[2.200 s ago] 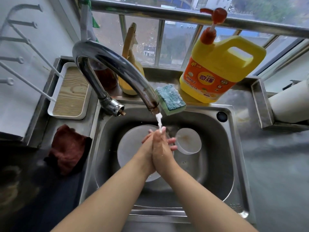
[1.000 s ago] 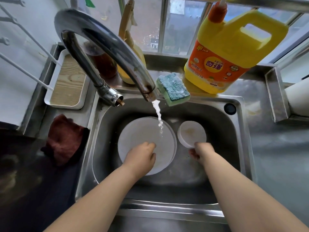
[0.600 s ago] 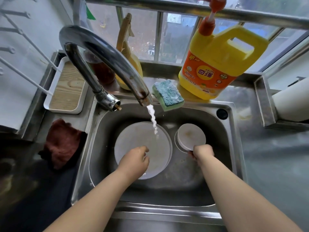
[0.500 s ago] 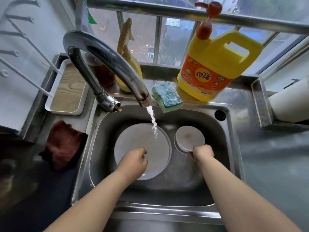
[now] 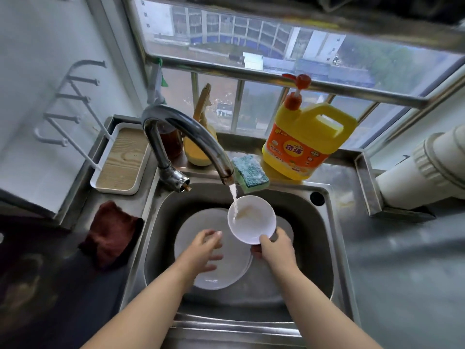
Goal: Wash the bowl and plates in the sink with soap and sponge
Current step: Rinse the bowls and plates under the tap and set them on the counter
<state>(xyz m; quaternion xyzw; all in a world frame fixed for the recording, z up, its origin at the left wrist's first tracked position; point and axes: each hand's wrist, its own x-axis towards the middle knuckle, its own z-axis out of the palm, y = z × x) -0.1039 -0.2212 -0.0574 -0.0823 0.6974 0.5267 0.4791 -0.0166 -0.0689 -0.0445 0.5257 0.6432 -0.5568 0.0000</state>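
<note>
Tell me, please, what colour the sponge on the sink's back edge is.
The sponge is teal on top with a light green layer beneath, seen in the head view.

Red cloth [image 5: 110,233]: crumpled, left of basin.
Wood-lined tray [image 5: 120,159]: white rim, beside wall.
Brown jar [image 5: 172,142]: behind faucet.
White pipe [image 5: 425,167]: right counter.

We read only the yellow detergent jug [image 5: 310,139], whose orange label has two large Chinese characters, apparently "奇强", in a yellow oval, while the smaller print around them is too blurred to read.
</note>
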